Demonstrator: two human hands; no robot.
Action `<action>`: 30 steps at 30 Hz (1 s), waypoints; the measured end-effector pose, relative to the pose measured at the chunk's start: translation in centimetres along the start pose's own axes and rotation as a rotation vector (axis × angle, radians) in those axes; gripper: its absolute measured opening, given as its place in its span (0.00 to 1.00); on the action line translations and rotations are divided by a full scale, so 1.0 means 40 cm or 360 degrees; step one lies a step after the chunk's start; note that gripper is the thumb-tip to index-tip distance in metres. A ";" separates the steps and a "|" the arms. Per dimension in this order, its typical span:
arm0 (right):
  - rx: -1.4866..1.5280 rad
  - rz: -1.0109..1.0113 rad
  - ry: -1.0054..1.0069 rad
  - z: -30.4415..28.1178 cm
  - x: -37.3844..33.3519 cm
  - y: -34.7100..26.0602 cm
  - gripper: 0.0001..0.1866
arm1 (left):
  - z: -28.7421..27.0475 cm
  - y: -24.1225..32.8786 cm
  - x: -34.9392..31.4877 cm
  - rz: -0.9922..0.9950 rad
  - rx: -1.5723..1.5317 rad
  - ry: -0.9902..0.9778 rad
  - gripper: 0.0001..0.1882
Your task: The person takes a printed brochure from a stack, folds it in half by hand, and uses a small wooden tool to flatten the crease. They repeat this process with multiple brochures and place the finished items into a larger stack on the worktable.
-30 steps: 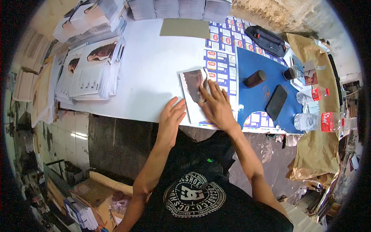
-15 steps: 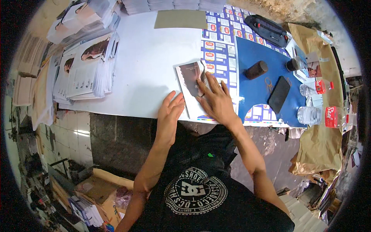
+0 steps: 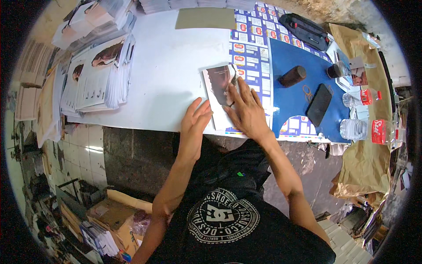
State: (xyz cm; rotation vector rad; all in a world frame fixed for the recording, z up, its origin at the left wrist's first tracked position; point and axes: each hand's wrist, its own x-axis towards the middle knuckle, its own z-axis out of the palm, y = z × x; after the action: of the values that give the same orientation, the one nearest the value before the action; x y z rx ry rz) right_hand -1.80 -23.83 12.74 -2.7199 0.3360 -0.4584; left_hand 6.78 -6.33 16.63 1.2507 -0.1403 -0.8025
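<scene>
A folded leaflet (image 3: 218,83) with a brown photo on its white front lies near the table's front edge. My right hand (image 3: 249,112) rests flat over its right side, fingers stretched out and pointing away from me. At the leaflet's lower left edge is my left hand (image 3: 195,119), palm turned inward, fingers apart and holding nothing. Whether its fingertips touch the paper I cannot tell. On the left of the table stand tall stacks of similar printed sheets (image 3: 99,77).
A grey-green board (image 3: 205,19) lies at the back. On the right, a blue sheet (image 3: 285,57) carries a dark cylinder (image 3: 292,76), a black phone (image 3: 319,104) and rubber bands (image 3: 307,92). Water bottles (image 3: 353,129) lie by the right edge; a black pouch (image 3: 304,31) is behind.
The leaflet's top has turned slightly and now lies flatter under my right hand. Both hands stay almost where they were.
</scene>
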 end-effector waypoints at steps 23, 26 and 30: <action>-0.0192 0.0045 -0.0088 -0.001 -0.004 0.002 0.34 | -0.019 -0.015 0.009 -0.0014 0.0028 0.0004 0.32; -0.0193 0.0042 -0.0088 -0.002 -0.003 0.004 0.34 | -0.022 -0.015 0.009 -0.0021 0.0036 -0.0001 0.32; -0.0178 0.0048 -0.0091 -0.004 -0.002 0.002 0.34 | -0.020 -0.013 0.009 -0.0027 0.0055 -0.0004 0.32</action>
State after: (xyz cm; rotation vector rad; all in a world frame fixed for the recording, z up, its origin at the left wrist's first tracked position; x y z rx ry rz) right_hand -1.94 -23.93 12.82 -2.8259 0.3978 -0.3632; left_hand 7.20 -5.99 15.77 1.2848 -0.1463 -0.8197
